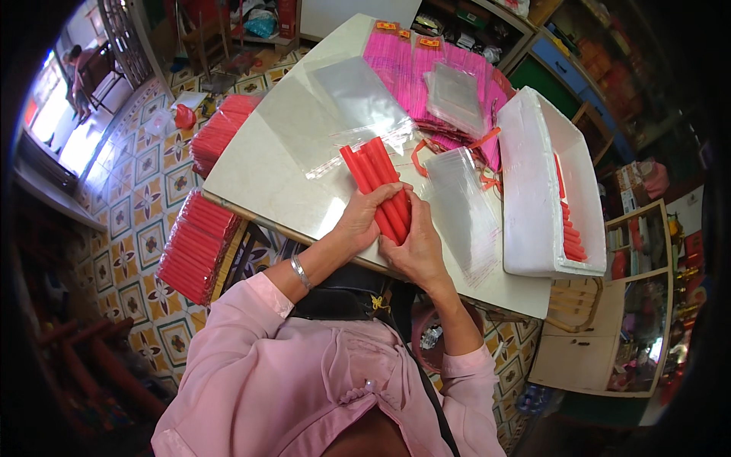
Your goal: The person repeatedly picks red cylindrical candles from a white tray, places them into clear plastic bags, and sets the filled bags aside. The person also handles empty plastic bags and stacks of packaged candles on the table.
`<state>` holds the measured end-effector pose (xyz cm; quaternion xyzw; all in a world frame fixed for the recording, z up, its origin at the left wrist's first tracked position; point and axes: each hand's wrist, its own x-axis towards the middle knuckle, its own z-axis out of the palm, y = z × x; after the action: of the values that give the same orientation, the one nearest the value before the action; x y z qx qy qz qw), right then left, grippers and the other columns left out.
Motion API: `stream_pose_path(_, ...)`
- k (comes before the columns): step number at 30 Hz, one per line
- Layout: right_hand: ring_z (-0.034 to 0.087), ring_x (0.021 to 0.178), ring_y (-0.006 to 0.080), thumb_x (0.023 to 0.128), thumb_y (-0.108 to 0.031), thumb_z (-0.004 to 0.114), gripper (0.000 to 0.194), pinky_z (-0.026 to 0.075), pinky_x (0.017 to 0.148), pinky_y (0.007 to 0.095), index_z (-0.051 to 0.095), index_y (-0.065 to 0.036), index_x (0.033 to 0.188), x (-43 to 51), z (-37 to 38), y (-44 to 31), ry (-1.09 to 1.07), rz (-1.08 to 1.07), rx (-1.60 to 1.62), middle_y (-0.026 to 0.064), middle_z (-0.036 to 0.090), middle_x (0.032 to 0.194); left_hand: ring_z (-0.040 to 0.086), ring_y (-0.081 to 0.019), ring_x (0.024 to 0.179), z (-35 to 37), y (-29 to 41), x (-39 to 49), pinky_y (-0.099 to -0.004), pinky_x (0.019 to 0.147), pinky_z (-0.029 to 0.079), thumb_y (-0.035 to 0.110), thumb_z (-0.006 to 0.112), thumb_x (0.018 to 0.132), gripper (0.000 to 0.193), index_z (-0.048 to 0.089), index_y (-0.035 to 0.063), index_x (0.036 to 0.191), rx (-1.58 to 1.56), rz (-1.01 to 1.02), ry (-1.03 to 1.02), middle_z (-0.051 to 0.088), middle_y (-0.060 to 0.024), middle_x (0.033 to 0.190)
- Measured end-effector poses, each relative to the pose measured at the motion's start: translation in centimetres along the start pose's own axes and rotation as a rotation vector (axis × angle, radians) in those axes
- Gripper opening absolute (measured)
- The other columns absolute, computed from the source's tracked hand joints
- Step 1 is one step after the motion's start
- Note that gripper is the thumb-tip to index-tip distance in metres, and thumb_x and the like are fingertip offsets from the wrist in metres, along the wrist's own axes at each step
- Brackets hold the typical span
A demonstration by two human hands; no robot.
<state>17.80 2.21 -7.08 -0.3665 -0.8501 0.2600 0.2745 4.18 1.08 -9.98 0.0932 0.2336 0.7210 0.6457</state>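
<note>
A bundle of several red candles (pixel 377 177) is clasped between my two hands above the table's near edge. My left hand (pixel 365 216) grips it from the left side, and my right hand (pixel 420 240) wraps its lower right end. Just beyond the bundle lie large clear plastic bags (pixel 357 94). To the right, narrower clear plastic sleeves (pixel 460 200) lie in a stack beside red ribbon (pixel 420 157). A white foam box (pixel 528 194) at the right holds more red candles (pixel 573 240).
Pink packaged sticks (pixel 394 74) cover the table's far side, with more clear sleeves (pixel 457 97) on top. Wrapped red bundles (pixel 197 245) rest left of the table (pixel 274 188). A wooden cabinet (pixel 605 343) stands at the right. A person (pixel 77 80) sits near the doorway.
</note>
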Motion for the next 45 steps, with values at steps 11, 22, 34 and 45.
stream_pose_path(11, 0.062, 0.092, 0.0404, 0.073, -0.021, 0.071, 0.085, 0.052, 0.073, 0.0472, 0.027, -0.001, 0.144, 0.3, 0.2, -0.1, 0.006, 0.126, -0.217, 0.0239, 0.054, 0.108, 0.064, -0.0170, 0.098, 0.6, -1.0, 0.4, -0.0304, 0.089, 0.053, 0.010, 0.067, 0.090, 0.026, 0.059, -0.0001, 0.113, 0.119, -0.026, -0.029, 0.066, -0.0099, 0.106)
stream_pose_path(22, 0.062, 0.096, 0.0418, 0.074, -0.008, 0.063, 0.065, 0.050, 0.079, 0.0494, 0.039, -0.008, 0.135, 0.1, -2.8, 3.0, -0.023, 0.230, -0.231, 0.0227, 0.060, 0.111, 0.059, -0.0105, 0.094, 1.1, 1.4, -0.9, -0.0270, 0.082, 0.049, 0.023, 0.071, 0.088, 0.041, 0.058, 0.0021, 0.121, 0.816, -0.066, -0.028, 0.063, -0.0030, 0.105)
stream_pose_path(34, 0.064, 0.092, 0.0405, 0.073, -0.009, 0.063, 0.061, 0.051, 0.078, 0.0475, 0.045, -0.007, 0.131, 1.0, -2.4, 2.5, -0.061, 0.257, -0.311, 0.0211, 0.062, 0.108, 0.055, -0.0312, 0.109, -7.3, 12.9, 1.9, -0.0450, 0.092, 0.043, 0.028, 0.075, 0.076, 0.041, 0.068, 0.0067, 0.110, 2.125, 0.861, 0.271, 0.064, -0.0110, 0.112)
stream_pose_path(45, 0.064, 0.088, 0.0393, 0.073, -0.010, 0.064, 0.063, 0.052, 0.075, 0.0470, 0.044, -0.008, 0.133, 0.8, -2.1, 2.3, -0.034, 0.226, -0.374, 0.0198, 0.061, 0.104, 0.057, -0.0287, 0.104, -8.6, 13.2, 2.8, -0.0424, 0.089, 0.043, 0.023, 0.069, 0.083, 0.017, 0.076, 0.0090, 0.089, 1.874, 0.831, 0.220, 0.068, -0.0090, 0.106)
